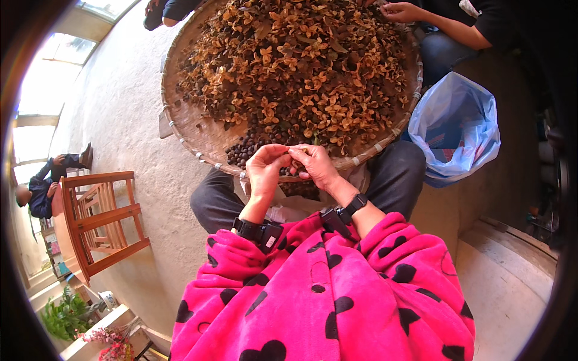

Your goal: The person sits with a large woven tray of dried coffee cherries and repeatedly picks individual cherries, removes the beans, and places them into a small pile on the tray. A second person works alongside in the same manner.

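Note:
A wide round woven bamboo tray lies before me, heaped with dried, split brown seed husks. Dark round seeds are gathered along its near edge. Over that edge, my left hand and my right hand meet at the fingertips. A small brown husk sits between the fingers of my right hand. My left thumb and forefinger are pinched close against the right fingertips; whether anything is between them is hidden. More dark seeds show below the rim, between my knees.
A blue plastic bag stands open right of the tray. Another person's hand reaches over the far right rim. A wooden chair is on the concrete floor at left, with a seated person beyond. Potted plants are at lower left.

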Demonstrator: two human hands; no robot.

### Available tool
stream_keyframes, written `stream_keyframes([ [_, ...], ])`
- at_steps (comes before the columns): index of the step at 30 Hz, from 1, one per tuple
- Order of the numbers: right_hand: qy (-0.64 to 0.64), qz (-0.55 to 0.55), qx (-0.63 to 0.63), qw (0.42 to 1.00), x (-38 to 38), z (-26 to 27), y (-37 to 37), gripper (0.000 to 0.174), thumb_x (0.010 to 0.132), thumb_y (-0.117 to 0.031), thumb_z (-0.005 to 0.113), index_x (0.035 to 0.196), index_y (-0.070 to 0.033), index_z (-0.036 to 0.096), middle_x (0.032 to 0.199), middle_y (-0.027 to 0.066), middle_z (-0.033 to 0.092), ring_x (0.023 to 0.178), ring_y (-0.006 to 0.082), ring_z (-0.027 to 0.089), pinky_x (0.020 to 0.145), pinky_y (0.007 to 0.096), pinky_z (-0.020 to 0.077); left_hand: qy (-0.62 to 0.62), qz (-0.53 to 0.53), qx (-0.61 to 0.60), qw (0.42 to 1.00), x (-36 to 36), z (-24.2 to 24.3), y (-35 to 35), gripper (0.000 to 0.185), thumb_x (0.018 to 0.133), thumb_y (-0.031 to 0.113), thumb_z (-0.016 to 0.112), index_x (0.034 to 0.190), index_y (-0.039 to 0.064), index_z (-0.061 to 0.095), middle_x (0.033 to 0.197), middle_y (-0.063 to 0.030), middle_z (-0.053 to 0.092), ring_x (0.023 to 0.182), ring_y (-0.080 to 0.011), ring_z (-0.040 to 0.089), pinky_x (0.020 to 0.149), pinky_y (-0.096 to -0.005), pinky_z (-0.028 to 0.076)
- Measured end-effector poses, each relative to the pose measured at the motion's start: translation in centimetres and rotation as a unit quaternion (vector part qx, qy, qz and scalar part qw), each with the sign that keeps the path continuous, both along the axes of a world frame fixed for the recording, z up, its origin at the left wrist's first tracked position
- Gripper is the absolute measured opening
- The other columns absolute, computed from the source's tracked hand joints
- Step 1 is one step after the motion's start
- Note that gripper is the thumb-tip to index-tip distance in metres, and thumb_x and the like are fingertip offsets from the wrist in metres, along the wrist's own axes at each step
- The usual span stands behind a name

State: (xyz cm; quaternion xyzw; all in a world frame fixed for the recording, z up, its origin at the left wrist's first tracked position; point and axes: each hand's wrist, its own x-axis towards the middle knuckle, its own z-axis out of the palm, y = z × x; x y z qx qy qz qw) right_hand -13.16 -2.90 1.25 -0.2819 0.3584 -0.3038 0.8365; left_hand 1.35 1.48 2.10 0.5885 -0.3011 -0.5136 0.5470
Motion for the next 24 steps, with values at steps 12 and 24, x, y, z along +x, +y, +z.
stream_keyframes([
  [12, -0.031, -0.072, 0.081, 0.994, -0.1, 0.0, -0.1, 0.021, 0.088, -0.011, 0.066, 0.107, -0.001, 0.065, 0.084, 0.0042, 0.067, 0.066, 0.0107, 0.063, 0.047, 0.0185, 0.0429, 0.033, 0.033, -0.021, 0.999, -0.6, -0.1, -1.1, 0.016, 0.089, 0.003, 0.063, 0.104, -0.001, 0.066, 0.099, -0.0099, 0.07, 0.082, -0.0128, 0.065, 0.077, -0.0249, 0.052],
  [24, -0.042, -0.104, 0.093, 0.989, -0.3, -0.1, -0.3, 0.011, 0.085, -0.006, 0.069, 0.094, -0.003, 0.063, 0.079, 0.0053, 0.065, 0.065, 0.0116, 0.063, 0.046, 0.0203, 0.0453, -0.028, 0.01, -0.055, 0.998, -1.7, 0.3, -0.4, 0.02, 0.09, -0.004, 0.059, 0.109, -0.002, 0.063, 0.104, -0.0098, 0.069, 0.094, -0.0127, 0.064, 0.085, -0.0242, 0.05],
])
